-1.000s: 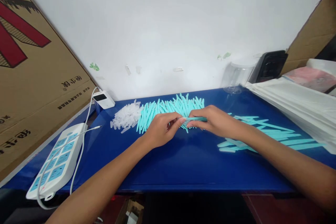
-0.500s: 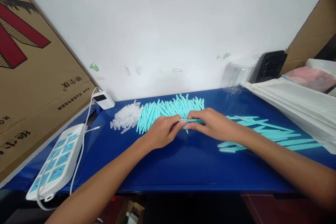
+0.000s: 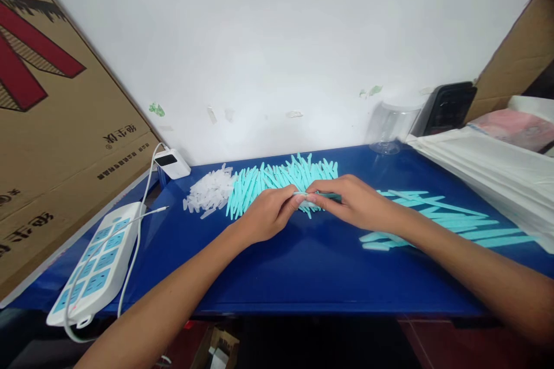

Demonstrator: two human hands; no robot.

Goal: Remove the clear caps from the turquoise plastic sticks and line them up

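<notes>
My left hand (image 3: 272, 211) and my right hand (image 3: 352, 200) meet above the front of the turquoise pile, thumbs and forefingers pinched. Between them lies a slim turquoise stick (image 3: 330, 196), shaped like an eyebrow razor, held level. Its left end is mostly hidden by my fingertips, and I cannot make out whether a small clear piece is on it. Behind my hands spreads a heap of similar turquoise sticks (image 3: 251, 187). A pile of small translucent white caps (image 3: 210, 188) touches its left side. More turquoise sticks (image 3: 461, 220) lie loosely beyond my right forearm.
The blue table (image 3: 329, 277) backs onto a white wall. At the left are a power strip (image 3: 97, 265), a white cable and a small white device (image 3: 173, 164). A clear jar (image 3: 392, 127), a black object (image 3: 450, 106) and white packaging (image 3: 480, 170) stand at the right.
My fingertips have drawn slightly closer together around the stick, and my right hand's fingers have shifted a little. The piles look the same; the view has moved slightly.
</notes>
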